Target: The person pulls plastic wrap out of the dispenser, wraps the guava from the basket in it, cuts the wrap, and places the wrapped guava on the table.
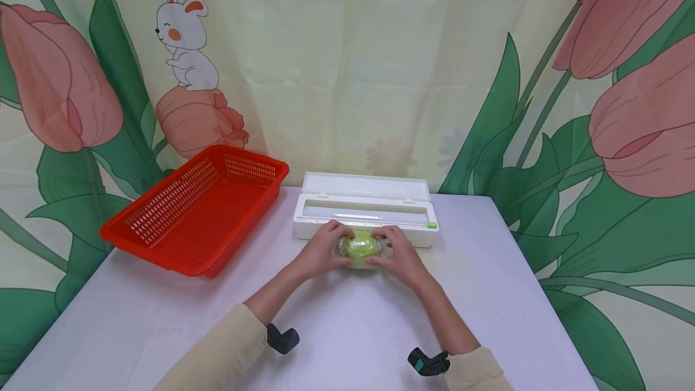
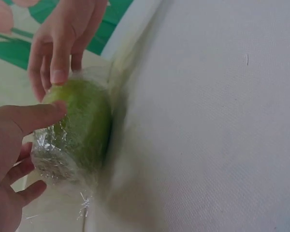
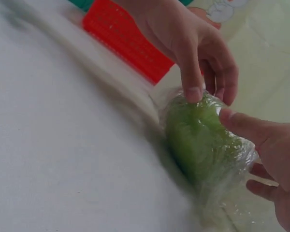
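Note:
A round green fruit (image 1: 361,247) in clear plastic wrap sits between both hands, just in front of a white cling film dispenser (image 1: 369,235). My left hand (image 1: 321,252) grips its left side, thumb in front and fingers behind. On the opposite side, my right hand (image 1: 404,258) holds it the same way. Both thumbs press the wrap on the near face in the left wrist view, where the fruit (image 2: 84,121) shows a shiny, crumpled film. Loose wrap (image 3: 217,203) gathers at the fruit's end in the right wrist view.
The dispenser's lid (image 1: 365,186) stands raised at the back, with a film roll inside and a green slider (image 1: 431,225) at its right end. A red plastic basket (image 1: 239,234) occupies the table's left side. Behind the white-covered table (image 1: 347,330) hangs a printed curtain (image 1: 391,65).

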A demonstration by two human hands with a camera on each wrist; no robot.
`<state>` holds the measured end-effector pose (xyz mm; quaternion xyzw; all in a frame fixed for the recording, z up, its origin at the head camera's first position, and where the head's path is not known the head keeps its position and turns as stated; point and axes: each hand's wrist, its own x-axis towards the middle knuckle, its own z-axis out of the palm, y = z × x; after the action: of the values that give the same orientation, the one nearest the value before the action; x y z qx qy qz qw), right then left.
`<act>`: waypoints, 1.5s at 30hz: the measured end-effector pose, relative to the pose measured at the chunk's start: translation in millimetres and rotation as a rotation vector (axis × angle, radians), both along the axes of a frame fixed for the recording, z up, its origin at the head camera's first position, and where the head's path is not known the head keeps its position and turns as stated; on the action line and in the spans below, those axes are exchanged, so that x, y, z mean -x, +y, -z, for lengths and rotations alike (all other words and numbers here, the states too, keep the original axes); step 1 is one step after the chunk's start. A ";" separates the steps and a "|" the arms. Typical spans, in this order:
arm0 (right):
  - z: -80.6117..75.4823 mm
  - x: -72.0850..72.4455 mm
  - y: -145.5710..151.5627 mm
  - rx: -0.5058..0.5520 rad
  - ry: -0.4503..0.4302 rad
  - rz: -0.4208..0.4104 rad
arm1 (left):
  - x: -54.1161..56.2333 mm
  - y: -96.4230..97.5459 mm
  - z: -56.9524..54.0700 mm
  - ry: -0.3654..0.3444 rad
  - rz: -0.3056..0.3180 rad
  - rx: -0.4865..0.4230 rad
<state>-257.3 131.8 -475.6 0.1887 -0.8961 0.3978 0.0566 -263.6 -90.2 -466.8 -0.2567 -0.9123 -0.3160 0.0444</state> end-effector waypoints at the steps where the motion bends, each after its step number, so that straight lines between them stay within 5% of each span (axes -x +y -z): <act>1: -1.1 0.4 1.8 -0.002 0.008 0.002 | -0.3 -0.5 -1.3 -0.020 0.000 -0.008; 12: -12.5 5.8 23.3 0.063 0.007 0.076 | 7.6 -17.7 -8.4 -0.031 -0.114 -0.109; 22: -21.0 6.2 45.3 0.096 0.112 0.152 | 18.5 -41.3 -12.5 -0.035 -0.189 -0.196; 34: -21.8 9.9 69.7 0.030 0.111 0.301 | 32.4 -59.4 -11.9 -0.066 -0.204 -0.225; 45: -11.9 19.2 80.7 0.039 0.054 0.335 | 43.4 -63.4 -6.2 -0.116 -0.222 -0.240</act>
<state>-276.5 212.5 -463.6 0.0463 -0.9052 0.3949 0.1498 -307.1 -153.6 -460.5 -0.1287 -0.8917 -0.4302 0.0566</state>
